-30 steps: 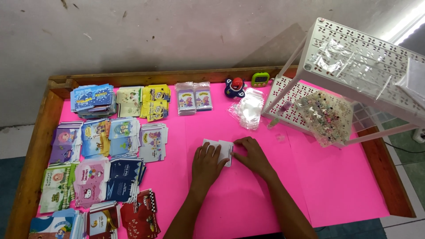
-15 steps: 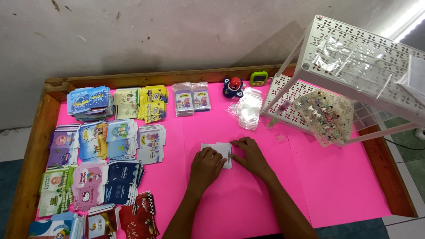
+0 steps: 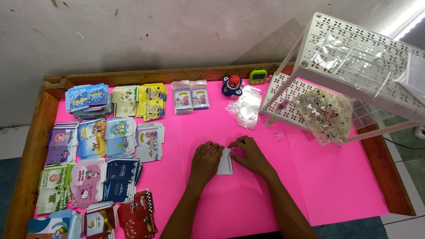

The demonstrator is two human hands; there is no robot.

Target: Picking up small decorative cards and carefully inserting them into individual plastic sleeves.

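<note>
Where both hands meet, white card under fingers.

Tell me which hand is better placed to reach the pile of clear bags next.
Right, probably. The right hand rests on the white card's right edge, on the side nearer the clear bags lying up and to the right. The left hand presses the card's left side, farther from them.

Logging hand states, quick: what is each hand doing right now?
Left hand: flat, pressing the small white card.
Right hand: fingers pinching the same card's edge.
</note>
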